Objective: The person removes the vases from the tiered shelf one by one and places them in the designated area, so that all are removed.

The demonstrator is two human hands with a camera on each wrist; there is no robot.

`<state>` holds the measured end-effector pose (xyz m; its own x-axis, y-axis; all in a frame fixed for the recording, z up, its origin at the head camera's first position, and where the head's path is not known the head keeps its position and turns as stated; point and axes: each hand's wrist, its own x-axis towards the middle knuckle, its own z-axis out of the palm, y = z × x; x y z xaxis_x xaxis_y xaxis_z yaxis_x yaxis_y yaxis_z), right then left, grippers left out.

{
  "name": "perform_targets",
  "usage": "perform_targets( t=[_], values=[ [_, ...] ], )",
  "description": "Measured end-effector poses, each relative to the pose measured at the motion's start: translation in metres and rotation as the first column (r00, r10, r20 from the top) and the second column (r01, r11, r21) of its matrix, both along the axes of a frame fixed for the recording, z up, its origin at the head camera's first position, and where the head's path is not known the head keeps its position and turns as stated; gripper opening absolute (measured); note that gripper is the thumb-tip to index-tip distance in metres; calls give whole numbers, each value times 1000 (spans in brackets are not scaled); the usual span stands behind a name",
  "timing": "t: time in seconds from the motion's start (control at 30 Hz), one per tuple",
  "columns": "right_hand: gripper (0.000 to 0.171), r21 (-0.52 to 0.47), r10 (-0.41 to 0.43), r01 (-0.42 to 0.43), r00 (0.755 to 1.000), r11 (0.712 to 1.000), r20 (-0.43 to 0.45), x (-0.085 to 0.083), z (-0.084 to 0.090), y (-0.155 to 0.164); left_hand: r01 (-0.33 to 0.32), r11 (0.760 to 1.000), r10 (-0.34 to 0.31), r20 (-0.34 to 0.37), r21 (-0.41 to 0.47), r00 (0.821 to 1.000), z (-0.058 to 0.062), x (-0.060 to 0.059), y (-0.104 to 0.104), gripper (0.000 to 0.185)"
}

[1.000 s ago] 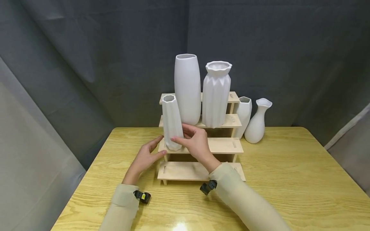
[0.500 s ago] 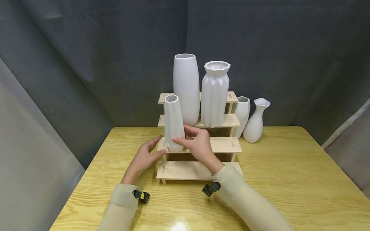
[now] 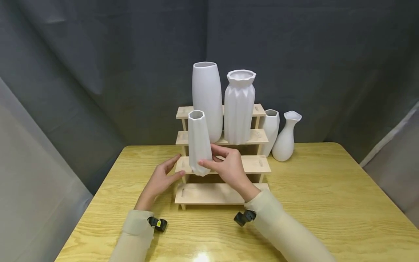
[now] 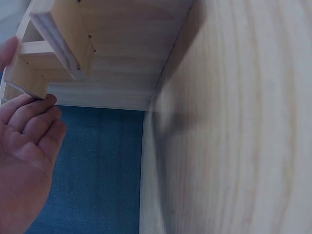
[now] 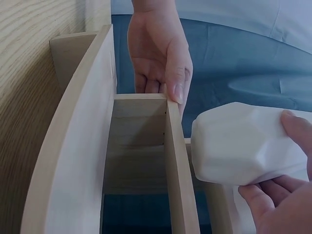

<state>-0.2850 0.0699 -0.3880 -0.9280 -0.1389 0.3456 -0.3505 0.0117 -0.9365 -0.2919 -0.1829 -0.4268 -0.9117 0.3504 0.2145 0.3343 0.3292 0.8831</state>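
My right hand [image 3: 230, 169] pinches a slim white fluted vase [image 3: 199, 142] low on its body, thumb in front and fingers behind. The vase leans slightly, and in the head view its base overlaps the front edge of the second-lowest board of a stepped wooden shelf stand [image 3: 252, 164]. In the right wrist view the vase's faceted base [image 5: 226, 146] is near the boards. At the left end of that same board, my left hand [image 3: 162, 180] grips the stand, thumb at the front edge and fingers at the back. The left wrist view shows those fingers [image 4: 36, 119] against the wood.
On the stand's upper boards are a tall smooth white vase [image 3: 207, 102] and a pleated white vase [image 3: 240, 109] with a ruffled rim. Behind its right side, an angular white vase [image 3: 271, 131] and a narrow-necked one [image 3: 286, 140] stand on the wooden table [image 3: 327, 203]. Dark curtains hang behind.
The fluted vase has shifted right along the board and a little toward me, carried by my right hand. My left hand keeps its place at the board's end. The head view has turned slightly right.
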Motion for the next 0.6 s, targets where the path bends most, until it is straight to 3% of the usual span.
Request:
perform_targets(
  t=[0.23,0.6],
  values=[
    [56,-10,11,-12,1000,1000,-14,6,2,7,-5,1000,5,14,6,1000,0,0,-1,68],
    [57,-23,22,-21,999,1000,35,16,3,20,-9,1000,8,19,5,1000,0,-1,0,67]
  ],
)
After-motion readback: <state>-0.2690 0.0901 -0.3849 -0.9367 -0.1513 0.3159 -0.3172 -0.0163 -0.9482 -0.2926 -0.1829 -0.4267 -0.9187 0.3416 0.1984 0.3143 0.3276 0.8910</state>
